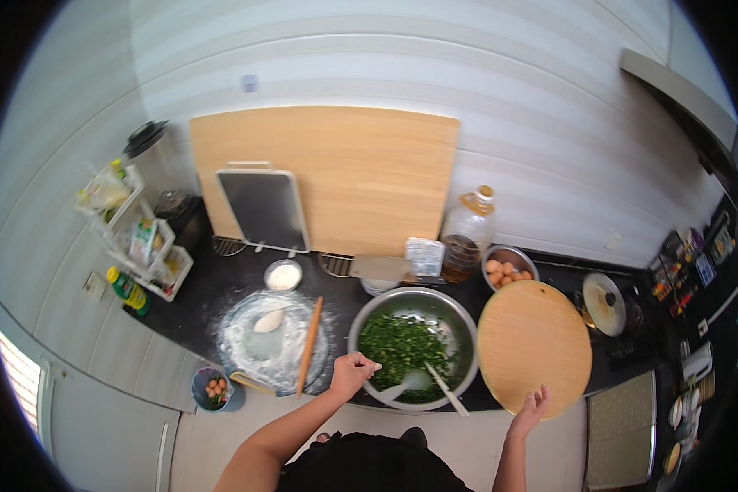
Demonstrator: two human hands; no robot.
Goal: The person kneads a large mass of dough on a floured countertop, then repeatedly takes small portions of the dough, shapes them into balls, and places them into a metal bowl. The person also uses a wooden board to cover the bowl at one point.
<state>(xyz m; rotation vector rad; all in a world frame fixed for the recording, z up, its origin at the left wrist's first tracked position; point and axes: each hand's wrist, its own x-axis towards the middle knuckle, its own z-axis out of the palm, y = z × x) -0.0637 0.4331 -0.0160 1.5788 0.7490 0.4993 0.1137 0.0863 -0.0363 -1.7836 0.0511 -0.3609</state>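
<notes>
My left hand (353,375) is over the left rim of a large steel bowl (355,336). Its fingers are pinched together, with a small pale bit at the tips that I cannot make out. Chopped green leaves (406,340) fill much of the bowl, and a pale ladle (415,380) and a pair of chopsticks (447,389) rest in it. My right hand (533,407) is open, fingers apart, at the near edge of a round wooden board (535,344); whether it touches the board is unclear.
Left of the bowl, a rolling pin (310,344) and a lump of dough (268,321) lie on the floured counter (238,348). Behind stand a flour bowl (283,275), an oil jug (468,225) and a bowl of eggs (510,268). A lidded pan (603,303) is at right, a bin (231,399) below left.
</notes>
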